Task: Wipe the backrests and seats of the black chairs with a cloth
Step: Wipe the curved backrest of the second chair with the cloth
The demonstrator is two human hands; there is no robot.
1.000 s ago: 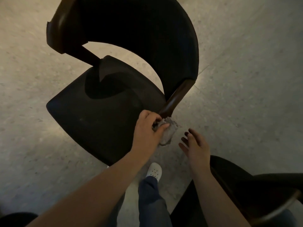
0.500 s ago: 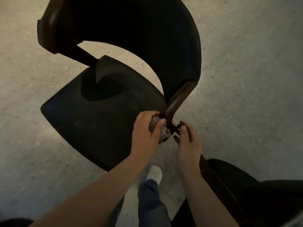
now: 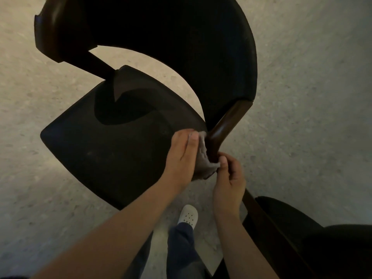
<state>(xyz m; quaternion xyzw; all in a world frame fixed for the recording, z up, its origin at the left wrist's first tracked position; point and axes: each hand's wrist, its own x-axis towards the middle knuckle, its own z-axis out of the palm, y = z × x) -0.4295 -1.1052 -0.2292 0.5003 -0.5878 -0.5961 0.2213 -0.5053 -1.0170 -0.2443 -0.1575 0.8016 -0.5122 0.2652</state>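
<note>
Both hands are closed on the cloth (image 3: 203, 162), a grey crumpled one, at the near corner of the black chair (image 3: 112, 154). The left hand (image 3: 181, 156) holds it against the brown wooden post (image 3: 223, 127) that joins seat and backrest (image 3: 181, 47). The right hand (image 3: 229, 178) pinches its lower edge, just beside the post. A second dark chair (image 3: 322, 248) stands at the lower right (only partly in view). A white shoe (image 3: 188, 216) rests on the speckled floor (image 3: 312, 117).
</note>
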